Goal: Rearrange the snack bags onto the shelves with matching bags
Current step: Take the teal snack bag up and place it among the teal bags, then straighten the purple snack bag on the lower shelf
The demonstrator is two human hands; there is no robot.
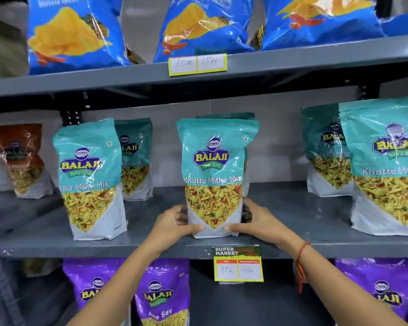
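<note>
A teal Khatta Mitha Mix bag [216, 175] stands upright at the front middle of the grey middle shelf [292, 248]. My left hand [174, 223] grips its lower left corner and my right hand [253, 222] grips its lower right corner, thumbs on the front. Another teal bag stands right behind it, mostly hidden. More matching teal bags stand to the left [90, 180] and to the right [386, 165] on the same shelf. A brown-orange bag [21, 158] stands at the far left of that shelf.
Blue wafer bags [71, 31] fill the top shelf. Purple Aloo Sev bags [163, 295] stand on the shelf below. Price tags [238, 264] hang on the middle shelf's front edge and on the upper shelf's edge [197, 63]. Bare shelf lies between the bag groups.
</note>
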